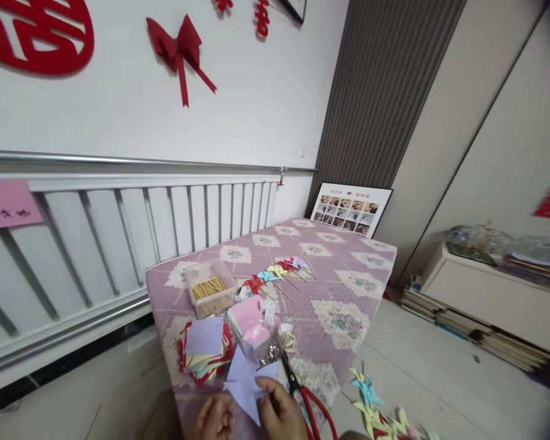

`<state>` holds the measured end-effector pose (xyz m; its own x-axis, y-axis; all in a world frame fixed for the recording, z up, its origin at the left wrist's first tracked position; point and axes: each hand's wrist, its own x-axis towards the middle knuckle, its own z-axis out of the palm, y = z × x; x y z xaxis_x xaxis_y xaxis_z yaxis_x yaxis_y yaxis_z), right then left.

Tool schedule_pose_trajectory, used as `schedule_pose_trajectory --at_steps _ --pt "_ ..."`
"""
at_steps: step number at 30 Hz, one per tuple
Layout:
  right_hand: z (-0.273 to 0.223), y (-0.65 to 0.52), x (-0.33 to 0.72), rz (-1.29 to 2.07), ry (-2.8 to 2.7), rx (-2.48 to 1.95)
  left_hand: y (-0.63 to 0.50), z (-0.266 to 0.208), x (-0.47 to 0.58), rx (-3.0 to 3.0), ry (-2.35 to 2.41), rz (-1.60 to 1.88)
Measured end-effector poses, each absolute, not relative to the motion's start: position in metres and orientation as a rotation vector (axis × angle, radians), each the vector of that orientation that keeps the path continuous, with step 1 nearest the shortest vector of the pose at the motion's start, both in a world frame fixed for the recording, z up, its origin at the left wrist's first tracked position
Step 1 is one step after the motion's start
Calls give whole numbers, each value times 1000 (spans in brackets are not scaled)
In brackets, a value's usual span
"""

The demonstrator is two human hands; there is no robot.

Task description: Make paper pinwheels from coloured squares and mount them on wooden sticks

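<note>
A lavender paper pinwheel (244,382) with slit corners is held over the near end of the table. Pinching its right side is my right hand (282,410), thumb and fingers closed on the paper. My left hand (215,417) sits just left of it with curled fingers; whatever they hold, if anything, is hidden. Left of the pinwheel lies a stack of coloured paper squares (205,336), a lavender one on top. Red-handled scissors (309,394) lie by my right hand. Beyond the pinwheel are small metal pieces (271,354) and a little cup (288,337) of pale bits.
A clear plastic box (211,287) holds wooden sticks. Pink paper squares (252,321) lie nearby. Finished pinwheels (275,274) rest on the patterned tablecloth (343,315); more pinwheels (380,421) are low at the right. A radiator (165,223) runs along the left wall.
</note>
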<state>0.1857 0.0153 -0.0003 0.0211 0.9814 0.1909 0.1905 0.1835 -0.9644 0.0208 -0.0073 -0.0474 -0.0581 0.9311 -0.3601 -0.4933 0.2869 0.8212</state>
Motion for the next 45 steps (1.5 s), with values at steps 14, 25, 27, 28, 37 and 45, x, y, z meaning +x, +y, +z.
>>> schedule_pose_trajectory --at_steps 14,25,27,28,37,45 --pt "-32 2 158 1291 -1119 -1188 1 -5 24 393 992 1226" --pt "-33 1 159 1240 -1295 -1143 8 -9 27 260 947 1372" --pt "-34 2 160 1223 -1295 -1149 8 -9 27 249 938 1385" --pt "-34 2 160 1220 -1298 -1151 8 -9 26 247 932 1388" --pt "-21 -4 156 1229 -1364 -1108 4 0 29 383 988 1368" --pt "-16 -2 157 1204 -1371 -1170 2 1 30 476 1151 1311"
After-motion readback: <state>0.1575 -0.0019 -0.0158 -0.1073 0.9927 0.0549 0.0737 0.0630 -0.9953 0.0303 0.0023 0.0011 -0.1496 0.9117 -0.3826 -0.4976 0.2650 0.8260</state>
